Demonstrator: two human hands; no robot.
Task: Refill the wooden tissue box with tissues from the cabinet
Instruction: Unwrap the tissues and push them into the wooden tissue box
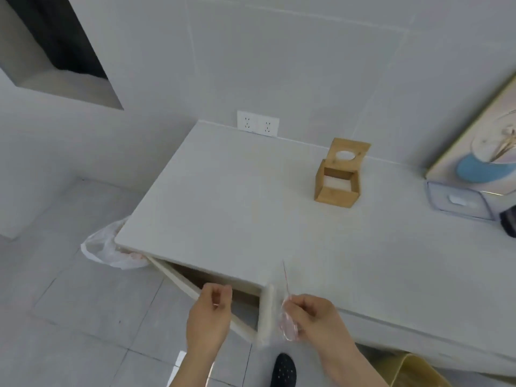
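Tissue pack point(268, 314), blurred in clear wrap, hangs nearest, pinched by the right hand point(312, 317) at its fingers; the left hand point(208, 317) curls loosely beside it, gripping nothing, before the open cabinet door point(178, 277); far back on the table point(223, 191) sits the wooden tissue box point(336, 180), lid up

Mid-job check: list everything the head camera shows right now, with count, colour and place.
wooden tissue box: one, light brown, on the countertop, far side, looks empty
lid with round hole: one, light brown, tilted up behind the box
countertop: one, off-white, centre
cabinet doors: two, cream, open under the counter's near edge
wall socket: one double plate, white, behind the counter
clear container: one, at right on the counter
framed picture: one, leaning at far right
plastic bag: one, translucent white, on the floor at left
clear wrapper: one, red-trimmed, in the right hand
left hand: at the left door
right hand: pinching the wrapper
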